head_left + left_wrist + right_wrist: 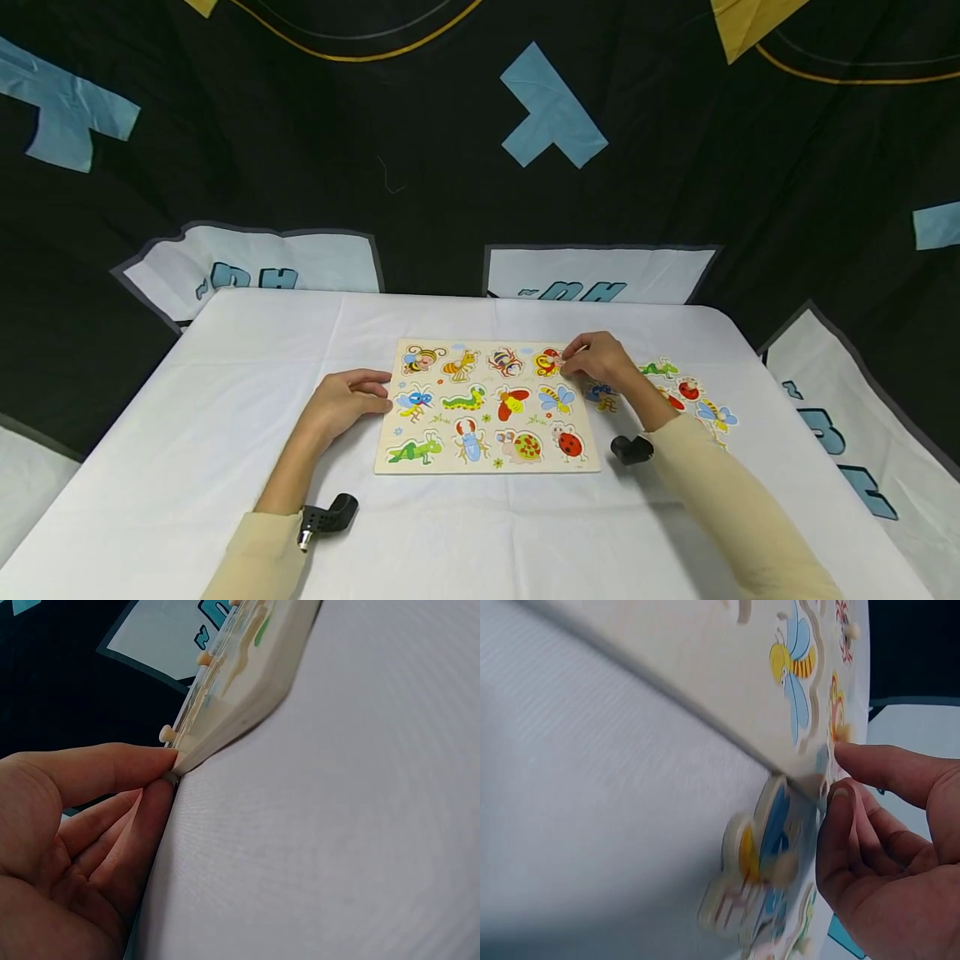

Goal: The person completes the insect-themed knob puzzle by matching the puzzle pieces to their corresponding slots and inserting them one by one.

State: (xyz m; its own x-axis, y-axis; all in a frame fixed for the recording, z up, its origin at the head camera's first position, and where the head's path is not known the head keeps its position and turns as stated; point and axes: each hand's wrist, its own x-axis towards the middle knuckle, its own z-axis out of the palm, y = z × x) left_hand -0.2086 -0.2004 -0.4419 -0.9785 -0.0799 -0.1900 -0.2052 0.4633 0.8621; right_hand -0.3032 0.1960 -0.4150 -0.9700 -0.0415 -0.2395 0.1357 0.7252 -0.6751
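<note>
A wooden knob puzzle board [491, 433] with insect pictures lies on the white cloth. At its left edge my left hand [348, 404] pinches the board between thumb and finger, as the left wrist view shows close up. My right hand [600, 360] pinches the upper right edge, its thumb beside the knob of the butterfly piece [837, 705]. Just below that hand, a loose blue bug piece [769, 832] leans near the board's side. The dragonfly place [793, 671] on the board shows its printed picture inside a cut outline, with no knob on it.
Right of the board lie several loose pieces, among them a green one [658, 367], a ladybird [688, 388] and a dragonfly [716, 415]. Black wrist devices [328, 515] sit at both sleeves. A dark curtain [420, 167] hangs behind the table [450, 533].
</note>
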